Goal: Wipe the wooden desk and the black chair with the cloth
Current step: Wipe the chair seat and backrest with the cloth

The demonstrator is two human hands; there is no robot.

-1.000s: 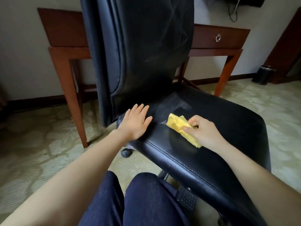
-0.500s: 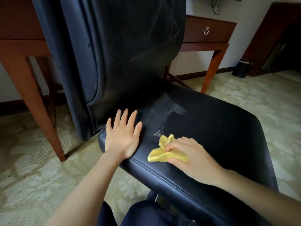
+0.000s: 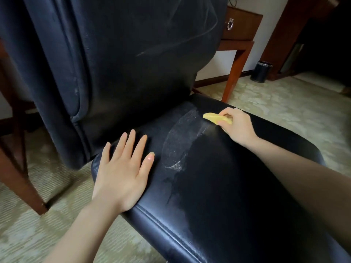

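Head view, seat: the black chair's seat [image 3: 237, 196] fills the lower frame, and a dull, dusty patch [image 3: 181, 141] runs across its middle toward its rear edge.
Head view, cloth: the yellow cloth [image 3: 216, 118] lies on the far side of the seat, just beyond the dusty patch, bunched small.
Head view, right grip: the right hand [image 3: 237, 128] has its fingers curled round the cloth and is clamped on it, holding it against the seat.
Head view, left grip: the left hand [image 3: 121, 173] lies flat on the seat's near-left corner with fingers straight and apart; it holds nothing and seems to brace the chair.
Head view, backrest: the backrest [image 3: 133, 63] rises from the seat's rear edge, with faint streaks across it.
Head view, worktop: the wooden worktop [image 3: 243, 25] stands behind the seat; its top surface is out of view.
Step in hand: judged to be wiping the seat.
Doing it well: spreading the cloth flatter would cover more of the seat. Overlapping strokes across the dusty patch toward one edge of the seat should lift the dust instead of smearing it. The left palm should press down so the seat does not turn.
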